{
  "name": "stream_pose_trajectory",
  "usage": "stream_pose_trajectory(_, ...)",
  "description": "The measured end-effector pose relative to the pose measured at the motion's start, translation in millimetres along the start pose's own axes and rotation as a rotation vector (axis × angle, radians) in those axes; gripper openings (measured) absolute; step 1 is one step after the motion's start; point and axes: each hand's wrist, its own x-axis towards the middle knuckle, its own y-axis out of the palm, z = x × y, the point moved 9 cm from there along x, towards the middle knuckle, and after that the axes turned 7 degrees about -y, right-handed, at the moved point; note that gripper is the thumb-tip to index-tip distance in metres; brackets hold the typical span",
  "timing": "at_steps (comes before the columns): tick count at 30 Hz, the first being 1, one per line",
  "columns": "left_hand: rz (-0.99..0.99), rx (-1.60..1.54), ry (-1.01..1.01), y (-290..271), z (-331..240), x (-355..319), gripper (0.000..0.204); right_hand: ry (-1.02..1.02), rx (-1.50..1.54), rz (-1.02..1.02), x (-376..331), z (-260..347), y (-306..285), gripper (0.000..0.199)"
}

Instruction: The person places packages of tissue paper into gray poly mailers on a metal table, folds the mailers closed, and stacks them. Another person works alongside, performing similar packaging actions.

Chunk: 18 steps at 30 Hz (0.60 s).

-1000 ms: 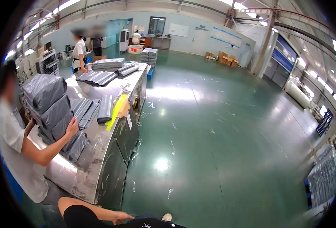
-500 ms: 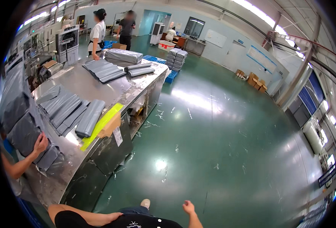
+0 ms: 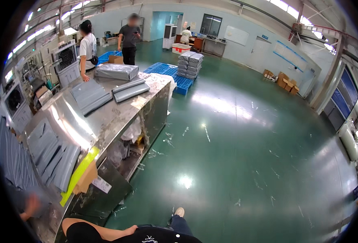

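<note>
My left hand (image 3: 129, 231) lies against the front of my black shirt (image 3: 154, 238), forearm bent across the lower edge; its fingers are hidden. My right hand is out of the picture. Left of me runs a metal worktable (image 3: 106, 125). Nearest on it lie flattened grey plastic bags (image 3: 51, 158), beside a yellow-green strip (image 3: 79, 172) and a piece of brown cardboard (image 3: 86, 178) at the edge. A co-worker's blurred hand (image 3: 33, 204) is at the table's near left. Farther along are a grey sheet stack (image 3: 89, 96), grey rolls (image 3: 130, 90) and a grey wrapped package (image 3: 117, 72).
Two people, one in a white shirt (image 3: 89, 46) and one in dark clothes (image 3: 129, 40), stand beyond the table. Blue pallets (image 3: 162, 69) carry stacked grey packages (image 3: 190, 64). Cardboard boxes (image 3: 286, 83) line the far wall. Green floor (image 3: 227, 162) stretches right, with plastic scraps on it.
My view has shifted forward along the table, and my right hand has dropped out of sight. The co-worker's hand has left the grey bundle it was touching. My foot has stepped ahead.
</note>
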Motion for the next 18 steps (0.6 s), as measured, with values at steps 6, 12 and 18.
stream_pose_trajectory(6,-0.055,-0.141,0.075,-35,-144,41,0.034,-0.375,-0.161,-0.232,234,236,-188,0.038)
stream_pose_trajectory(12,-0.137,-0.246,0.179,-88,-237,89,0.033,-0.904,0.035,-0.334,340,639,-290,0.028)
stream_pose_trajectory(18,-0.313,-0.310,0.342,-199,-328,159,0.033,-1.047,-0.196,-0.055,392,798,-202,0.027)
